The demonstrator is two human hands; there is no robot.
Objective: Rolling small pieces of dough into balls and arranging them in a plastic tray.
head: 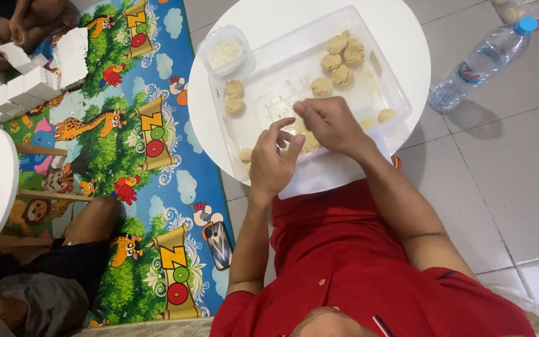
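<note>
Hands shaping dough over a tray

Both hands, left (272, 163) and right (330, 125), pinch a dough piece (310, 142) between curled fingers, over the clear tray (369, 37) of dough balls (342, 55) on a white table (263, 15).

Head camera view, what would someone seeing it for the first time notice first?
Both hands, left hand and right hand, meet over a clear plastic tray of pale dough balls on a round white table. To the table's left lies a bright cartoon animal play mat; a plastic water bottle lies on the tiled floor at upper right.
</note>
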